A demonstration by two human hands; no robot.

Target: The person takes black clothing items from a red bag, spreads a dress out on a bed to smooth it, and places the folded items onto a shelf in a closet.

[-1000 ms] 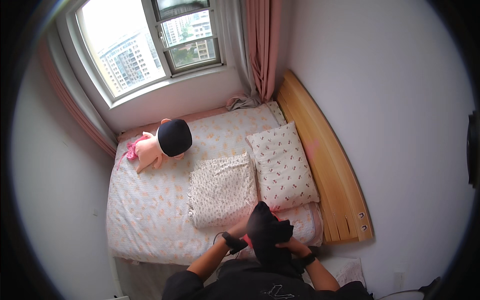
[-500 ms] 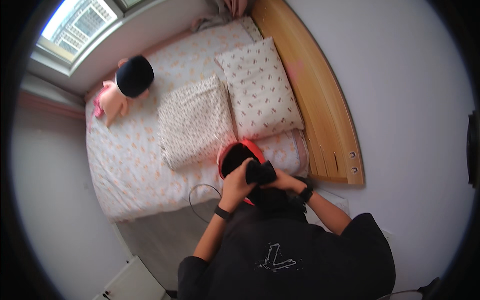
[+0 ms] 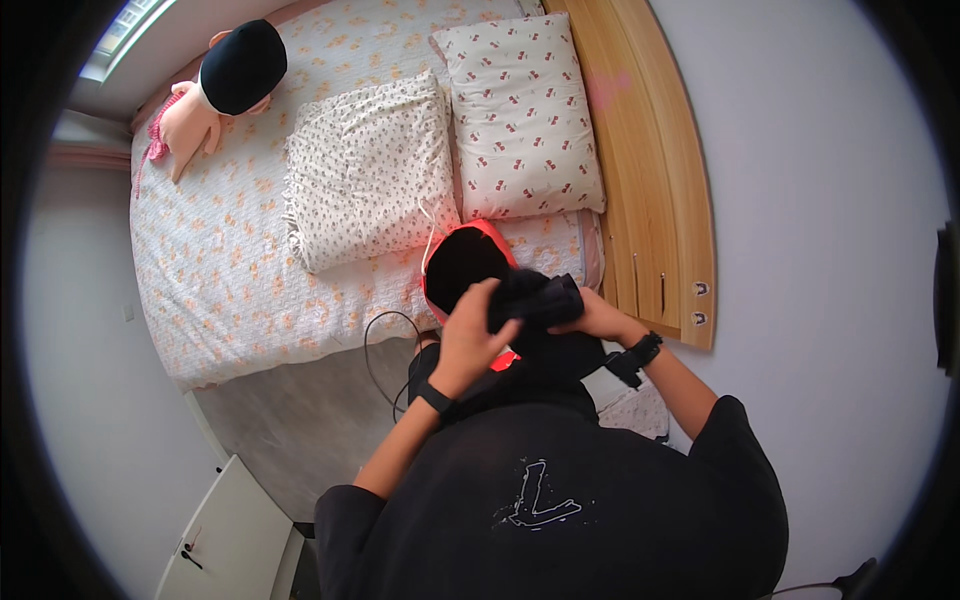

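Doll [image 3: 190, 122] on bed [image 3: 235, 300], well left of and beyond the red bag [image 3: 497, 241]. Folded blanket [image 3: 370, 165] just beyond bag, to its left. Bag open, dark inside. Left hand [image 3: 472, 342] at bag's near side, thumb and fingers parted at left end of black bundle [image 3: 552, 300]; grip unclear. Bundle just right of bag's mouth, partly blurred. Right hand [image 3: 603, 316], right of bag, pinching bundle's right end.
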